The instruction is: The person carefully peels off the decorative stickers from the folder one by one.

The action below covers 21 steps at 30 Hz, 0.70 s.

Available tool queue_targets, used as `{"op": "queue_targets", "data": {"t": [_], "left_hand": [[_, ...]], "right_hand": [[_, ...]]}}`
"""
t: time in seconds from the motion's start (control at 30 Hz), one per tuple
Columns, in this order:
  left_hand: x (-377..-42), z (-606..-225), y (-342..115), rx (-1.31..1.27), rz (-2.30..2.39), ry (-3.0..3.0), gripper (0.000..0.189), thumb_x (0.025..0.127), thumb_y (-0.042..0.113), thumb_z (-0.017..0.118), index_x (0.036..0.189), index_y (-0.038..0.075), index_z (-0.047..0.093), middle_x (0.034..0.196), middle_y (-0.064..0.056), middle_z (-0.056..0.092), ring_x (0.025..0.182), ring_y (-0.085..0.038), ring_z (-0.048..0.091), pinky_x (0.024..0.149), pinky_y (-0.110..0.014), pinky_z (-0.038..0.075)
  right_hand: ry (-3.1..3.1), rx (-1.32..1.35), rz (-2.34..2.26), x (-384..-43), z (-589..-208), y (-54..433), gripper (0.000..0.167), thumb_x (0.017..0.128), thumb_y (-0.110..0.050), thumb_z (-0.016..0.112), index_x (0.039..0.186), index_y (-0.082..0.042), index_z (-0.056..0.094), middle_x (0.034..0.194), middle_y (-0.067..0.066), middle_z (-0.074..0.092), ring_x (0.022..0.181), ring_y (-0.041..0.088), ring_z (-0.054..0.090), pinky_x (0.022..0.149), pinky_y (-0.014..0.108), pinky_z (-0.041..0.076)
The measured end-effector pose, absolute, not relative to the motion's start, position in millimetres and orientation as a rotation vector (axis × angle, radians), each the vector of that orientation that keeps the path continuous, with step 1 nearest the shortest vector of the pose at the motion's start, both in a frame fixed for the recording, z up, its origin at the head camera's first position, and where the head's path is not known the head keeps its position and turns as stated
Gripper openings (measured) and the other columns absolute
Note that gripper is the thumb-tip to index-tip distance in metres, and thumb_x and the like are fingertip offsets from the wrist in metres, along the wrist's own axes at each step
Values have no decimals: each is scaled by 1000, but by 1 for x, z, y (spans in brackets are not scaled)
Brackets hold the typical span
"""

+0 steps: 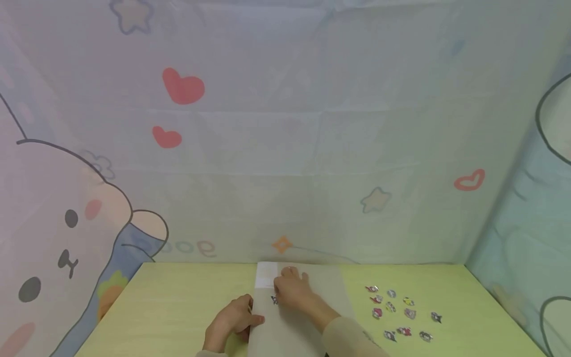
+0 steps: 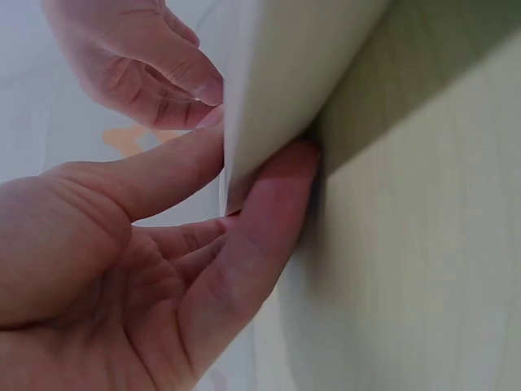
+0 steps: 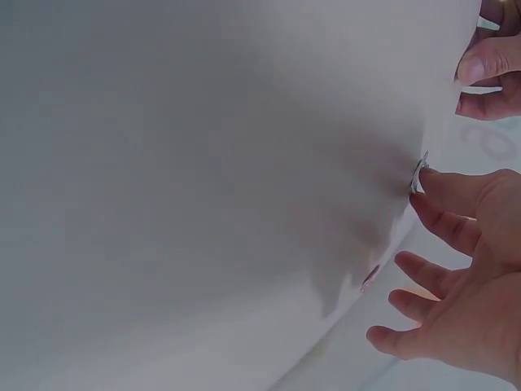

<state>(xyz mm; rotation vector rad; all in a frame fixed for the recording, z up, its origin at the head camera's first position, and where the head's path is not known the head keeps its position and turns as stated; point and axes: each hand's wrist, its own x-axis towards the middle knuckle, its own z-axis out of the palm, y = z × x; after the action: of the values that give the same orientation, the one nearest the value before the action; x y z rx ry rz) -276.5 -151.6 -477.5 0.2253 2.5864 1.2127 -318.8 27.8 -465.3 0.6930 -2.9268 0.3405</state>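
Observation:
A large pale paper sheet (image 1: 294,332) lies on the table, its left edge gripped by my left hand (image 1: 234,317). In the left wrist view, the thumb of the left hand (image 2: 163,252) is on the sheet's upper face and the fingers are beneath its edge. My right hand (image 1: 294,292) is over the upper part of the sheet. Its thumb and index finger pinch a small dark character sticker (image 3: 418,173) at the paper's surface, the other fingers spread. A reddish sticker (image 3: 370,278) lies on the sheet near those fingers.
Several small character stickers (image 1: 409,313) are scattered on the light yellow table (image 1: 178,297), right of the sheet. A white rectangle (image 1: 266,275) shows at the sheet's upper left corner. Behind the table hangs a printed cloth (image 1: 285,148) with hearts and stars.

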Motion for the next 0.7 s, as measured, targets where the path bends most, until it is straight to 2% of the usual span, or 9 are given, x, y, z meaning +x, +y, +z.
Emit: {"op": "queue_targets", "data": {"t": [0.27,0.4,0.7], "left_hand": [[-277,-478,-151,228,1211,2587,25,90,14,71,95,0,51,69,-9,63,55,-24,66,56,-34,53],[-278,-478,-151,224,1196,2587,25,90,15,71,95,1,52,69,-9,63,55,-23,66,57,-34,53],[-279,-480,-153,226,1213,2577,24,91,14,71,96,0,51,70,-9,63,55,-24,66,57,-35,54]], "right_hand": [[-2936,629,365,-321,-467,25,18,77,-7,74,70,-13,58,104,10,55,114,35,45,94,62,37],[-2941,611,375,-322,-470,25,16,77,-6,72,69,-12,60,112,13,55,118,36,43,93,60,38],[-2952,640,408,-324,-475,21,9,81,-6,70,77,-8,62,120,17,54,126,38,38,98,64,34]]}}
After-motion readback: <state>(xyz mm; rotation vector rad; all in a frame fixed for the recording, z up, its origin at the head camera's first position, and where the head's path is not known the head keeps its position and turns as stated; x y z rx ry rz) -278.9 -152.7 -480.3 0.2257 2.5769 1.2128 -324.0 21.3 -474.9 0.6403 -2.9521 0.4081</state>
